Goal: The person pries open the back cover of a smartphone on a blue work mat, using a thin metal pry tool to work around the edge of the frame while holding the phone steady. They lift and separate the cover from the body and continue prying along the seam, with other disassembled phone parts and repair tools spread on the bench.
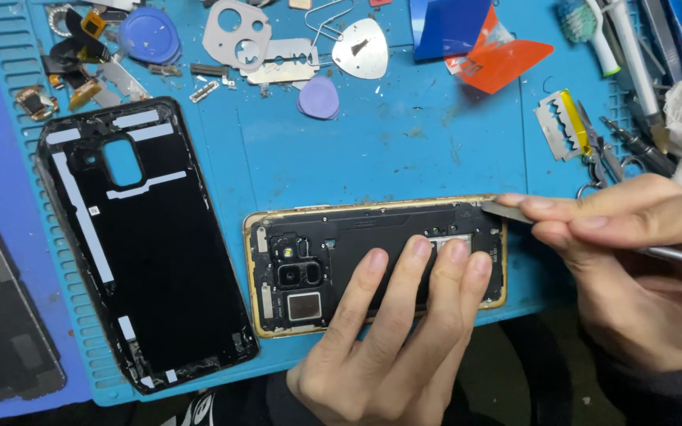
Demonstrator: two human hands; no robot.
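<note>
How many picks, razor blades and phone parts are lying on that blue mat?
Round plastic picks: 2, a blue one and a lilac one
Metal teardrop pick: 1
Razor blades: 2
Opened phone: 1, under the left hand
Removed back cover: 1
Total: 7

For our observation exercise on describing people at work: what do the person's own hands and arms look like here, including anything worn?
Both hands are bare: no gloves, rings or watch show. The left hand has short, trimmed nails on its fingers. The right hand also has short nails, and a dark sleeve cuff covers its wrist at the frame's lower right. No sleeve shows on the left wrist.
</note>
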